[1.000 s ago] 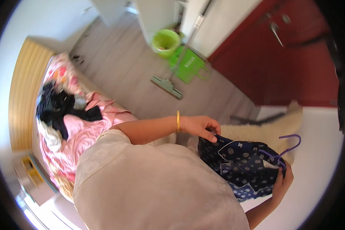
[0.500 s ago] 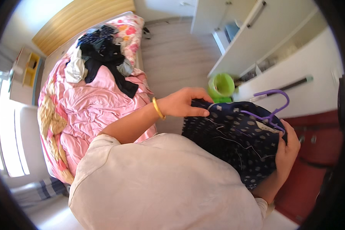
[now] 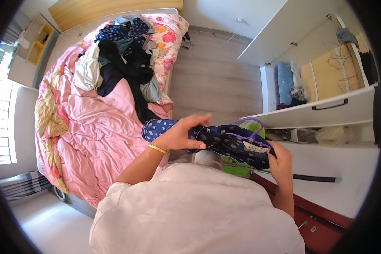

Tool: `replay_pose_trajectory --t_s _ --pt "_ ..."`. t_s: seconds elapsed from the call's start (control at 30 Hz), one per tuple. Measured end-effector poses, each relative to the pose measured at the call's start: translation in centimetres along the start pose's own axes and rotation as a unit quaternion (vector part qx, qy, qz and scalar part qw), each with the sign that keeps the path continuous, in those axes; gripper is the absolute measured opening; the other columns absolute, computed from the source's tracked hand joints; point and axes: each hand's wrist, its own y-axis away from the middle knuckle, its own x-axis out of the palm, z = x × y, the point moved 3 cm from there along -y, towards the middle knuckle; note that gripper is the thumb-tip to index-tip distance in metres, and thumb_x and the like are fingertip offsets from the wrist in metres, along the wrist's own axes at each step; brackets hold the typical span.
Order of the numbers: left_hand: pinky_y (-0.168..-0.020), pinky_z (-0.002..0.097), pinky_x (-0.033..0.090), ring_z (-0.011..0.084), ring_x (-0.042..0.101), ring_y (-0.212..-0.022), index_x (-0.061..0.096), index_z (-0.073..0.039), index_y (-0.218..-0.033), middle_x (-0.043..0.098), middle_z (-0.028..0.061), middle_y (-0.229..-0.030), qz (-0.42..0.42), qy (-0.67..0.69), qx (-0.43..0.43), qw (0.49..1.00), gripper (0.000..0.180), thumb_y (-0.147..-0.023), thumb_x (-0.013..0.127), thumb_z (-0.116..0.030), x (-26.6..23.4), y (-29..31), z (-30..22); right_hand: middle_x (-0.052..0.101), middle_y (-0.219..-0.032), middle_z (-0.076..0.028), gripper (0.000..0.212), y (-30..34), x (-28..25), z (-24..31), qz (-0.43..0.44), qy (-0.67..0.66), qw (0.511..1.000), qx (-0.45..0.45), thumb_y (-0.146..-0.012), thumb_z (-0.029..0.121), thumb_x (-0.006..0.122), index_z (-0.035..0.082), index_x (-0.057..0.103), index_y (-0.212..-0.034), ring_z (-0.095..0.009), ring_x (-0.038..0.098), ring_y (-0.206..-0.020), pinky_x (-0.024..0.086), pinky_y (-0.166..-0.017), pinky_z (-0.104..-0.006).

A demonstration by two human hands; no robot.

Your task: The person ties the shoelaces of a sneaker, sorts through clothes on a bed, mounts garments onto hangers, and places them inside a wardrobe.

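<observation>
A navy blue patterned garment [image 3: 218,136], a shirt by its look, hangs on a purple plastic hanger [image 3: 252,138] in front of my body. My right hand [image 3: 280,161] is closed on the garment at its right shoulder, by the end of the hanger. A pale label shows at the neck. My left hand [image 3: 183,134], with a yellow bangle at the wrist, lies over the left part of the garment, thumb and fingers spread apart. A lighter blue sleeve-like part [image 3: 154,128] reaches out to the left beyond that hand. The hanger's left end is hidden in the cloth.
On the left, a bed with a pink quilt [image 3: 101,137] bears a heap of dark and white clothes [image 3: 125,59]. An open white wardrobe [image 3: 283,38] with folded cloth stands to the right. Partly behind the garment is a green bin [image 3: 250,125]; a red case [image 3: 321,230] lies lower right.
My view has turned toward the right, showing more of the wardrobe. My left hand has loosened from the garment's edge and spread its fingers. The right hand keeps its hold.
</observation>
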Motion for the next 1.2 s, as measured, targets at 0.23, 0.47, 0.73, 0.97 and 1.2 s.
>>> replay_pose_trajectory --t_s 0.23,0.47,0.73,0.97,1.2 --pt "-0.084 0.0275 0.042 0.0187 0.055 -0.097 0.051 0.0 -0.115 0.058 0.0144 -0.1 -0.053 -0.013 -0.073 0.996 0.043 -0.078 0.066 -0.016 -5.8 -8.9 9.1 0.06 -0.089 -0.019 0.021 -18.4 5.1 -3.2 0.102 0.016 0.991 -0.087 -0.073 0.002 0.055 -0.002 0.058 -0.094 -0.033 0.059 -0.084 0.045 -0.074 -0.033" --pt "-0.056 0.0208 0.037 0.0054 0.044 -0.064 0.06 -0.001 -0.095 0.052 -0.0014 -0.07 -0.356 0.003 -0.206 0.911 0.015 -0.082 0.06 -0.008 -20.3 -9.1 11.5 0.06 -0.102 -0.011 0.039 -42.6 11.2 2.9 0.067 0.044 0.917 -0.392 -0.072 0.016 0.066 0.007 0.057 -0.108 -0.03 0.057 -0.09 0.045 -0.079 -0.036" --pt "-0.07 0.0224 0.041 0.0099 0.051 -0.078 0.058 -0.001 -0.11 0.061 0.0025 -0.093 -0.699 -0.204 -0.289 0.621 0.036 -0.085 0.058 -0.028 -34.0 1.5 9.3 0.057 -0.088 -0.008 0.037 -58.2 14.3 3.6 0.05 -0.106 0.916 -0.384 -0.075 0.02 0.066 0.009 0.056 -0.108 -0.022 0.057 -0.074 0.046 -0.067 -0.0312" --pt "-0.089 0.0384 0.039 0.0336 0.051 -0.106 0.052 -0.003 -0.118 0.054 0.0212 -0.114 -0.609 -0.471 -0.538 0.342 0.056 -0.082 0.05 -0.046 -45.6 12.1 18.1 0.059 -0.083 -0.009 0.027 -56.0 23.8 -17.0 0.223 -0.025 0.973 -0.059 -0.078 0.018 0.061 0.007 0.057 -0.103 -0.022 0.058 -0.071 0.046 -0.065 -0.0326" --pt "-0.086 0.0411 0.04 0.0344 0.052 -0.095 0.055 0.002 -0.103 0.057 0.0202 -0.1 -0.556 -0.642 -0.411 0.33 0.037 -0.073 0.058 -0.019 -45.3 -4.1 25.4 0.062 -0.084 -0.012 0.03 -45.8 29.8 -27.9 0.445 0.031 0.881 0.16 -0.076 0.022 0.061 0.007 0.058 -0.102 -0.026 0.06 -0.078 0.047 -0.069 -0.0359"
